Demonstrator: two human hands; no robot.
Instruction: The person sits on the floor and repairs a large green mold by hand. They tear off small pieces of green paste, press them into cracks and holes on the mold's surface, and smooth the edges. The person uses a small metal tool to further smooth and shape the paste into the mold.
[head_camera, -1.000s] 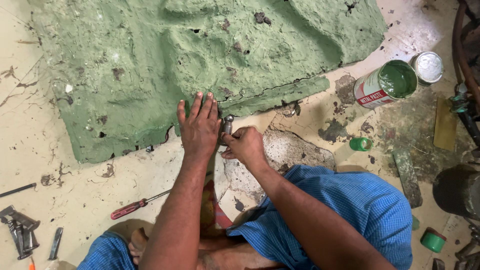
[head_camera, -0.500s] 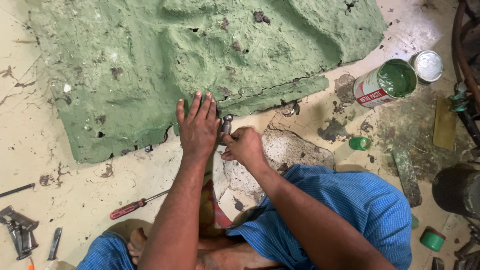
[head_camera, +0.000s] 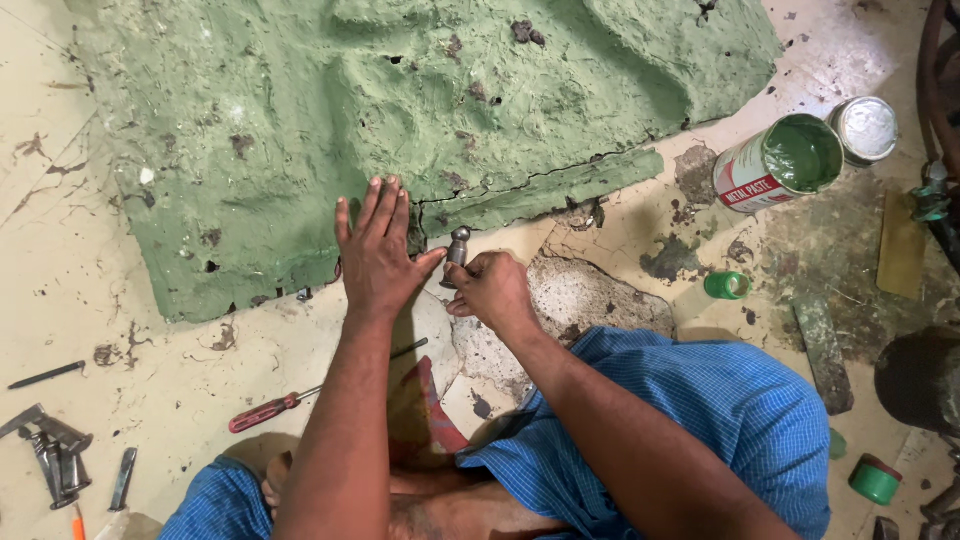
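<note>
A large rough green slab (head_camera: 300, 130) with a moulded surface lies on the floor in front of me. My left hand (head_camera: 377, 250) rests flat, fingers spread, on its near edge. Just to the right, my right hand (head_camera: 492, 290) is closed around a small metal tool with a rounded head (head_camera: 458, 243), held upright against the slab's edge beside a cracked strip (head_camera: 540, 195). My legs in blue cloth (head_camera: 700, 420) are folded below.
An open tin of green paste (head_camera: 780, 160) lies tipped at the right, its lid (head_camera: 865, 128) beside it. A red-handled screwdriver (head_camera: 270, 408), several metal tools (head_camera: 55, 450), a green cap (head_camera: 727, 285) and another green cap (head_camera: 875, 478) lie on the stained floor.
</note>
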